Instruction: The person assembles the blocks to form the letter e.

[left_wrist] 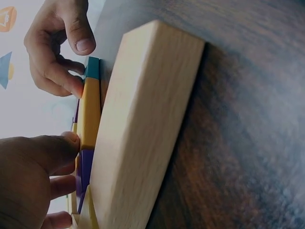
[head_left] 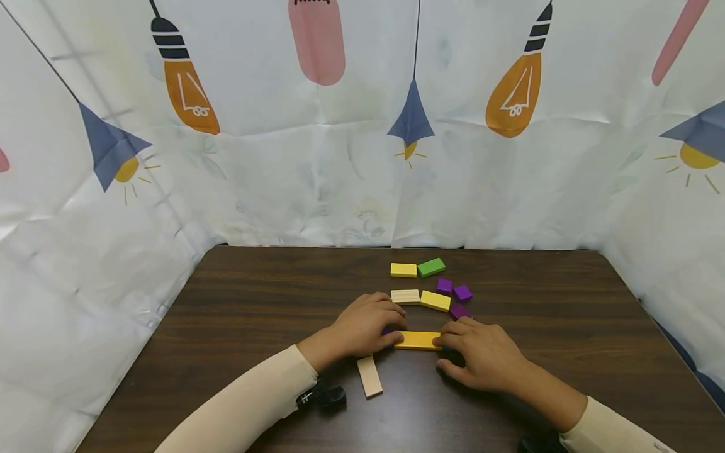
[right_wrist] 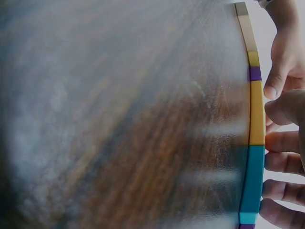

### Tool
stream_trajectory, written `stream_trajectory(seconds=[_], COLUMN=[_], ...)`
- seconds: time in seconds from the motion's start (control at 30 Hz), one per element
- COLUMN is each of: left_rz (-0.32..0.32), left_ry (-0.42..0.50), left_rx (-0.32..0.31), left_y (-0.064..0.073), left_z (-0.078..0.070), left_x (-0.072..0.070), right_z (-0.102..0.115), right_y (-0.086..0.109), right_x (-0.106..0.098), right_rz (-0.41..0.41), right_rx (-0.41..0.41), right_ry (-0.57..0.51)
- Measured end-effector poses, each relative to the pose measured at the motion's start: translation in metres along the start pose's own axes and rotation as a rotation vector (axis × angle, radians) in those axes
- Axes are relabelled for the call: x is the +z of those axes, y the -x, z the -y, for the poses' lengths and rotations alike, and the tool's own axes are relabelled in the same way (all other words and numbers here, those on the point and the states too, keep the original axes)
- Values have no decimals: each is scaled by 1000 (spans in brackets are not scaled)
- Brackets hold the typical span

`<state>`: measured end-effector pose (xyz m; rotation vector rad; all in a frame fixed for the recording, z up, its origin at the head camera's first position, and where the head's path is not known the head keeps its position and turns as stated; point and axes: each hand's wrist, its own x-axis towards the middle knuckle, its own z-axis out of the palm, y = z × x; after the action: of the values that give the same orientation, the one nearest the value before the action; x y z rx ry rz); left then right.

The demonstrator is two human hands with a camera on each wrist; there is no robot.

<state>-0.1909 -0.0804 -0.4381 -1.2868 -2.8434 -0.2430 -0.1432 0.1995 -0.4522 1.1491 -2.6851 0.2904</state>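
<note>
Right now, at the lower centre of the head view, a person has both bare hands on a row of blocks on the dark counter [head_left: 255, 277]. An orange-yellow block [head_left: 418, 340] lies between them; the left hand [head_left: 368, 324] rests its thumb on one end, its bent fingers apart. Across from it, the right hand [head_left: 487, 352] touches the other end with a fingertip, fingers slightly spread, the thumb lower and away from them. Low in the left wrist view I see a purple block [left_wrist: 86, 167] against the orange-yellow one, while lower right in the right wrist view a teal block [right_wrist: 253, 181] adjoins its other end beside the right fingers. Below the left hand in the head view, a pale wooden block [head_left: 370, 377] lies slanted. Above the hands, a green block [head_left: 432, 267] sits among other loose pieces. White cloth [head_left: 340, 170] printed with lamps fills the upper frame.
</note>
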Motion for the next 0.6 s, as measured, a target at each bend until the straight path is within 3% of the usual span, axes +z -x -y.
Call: stream_trajectory(seconds=[0.6], left_rz=[73], left_ry=[0], left_rx=[-48], left_y=[0], left_z=[-2], left_x=[-1], right_z=[1], right_y=[0], right_x=[-1], right_rz=[-2], right_rx=[-7], right_ry=[9])
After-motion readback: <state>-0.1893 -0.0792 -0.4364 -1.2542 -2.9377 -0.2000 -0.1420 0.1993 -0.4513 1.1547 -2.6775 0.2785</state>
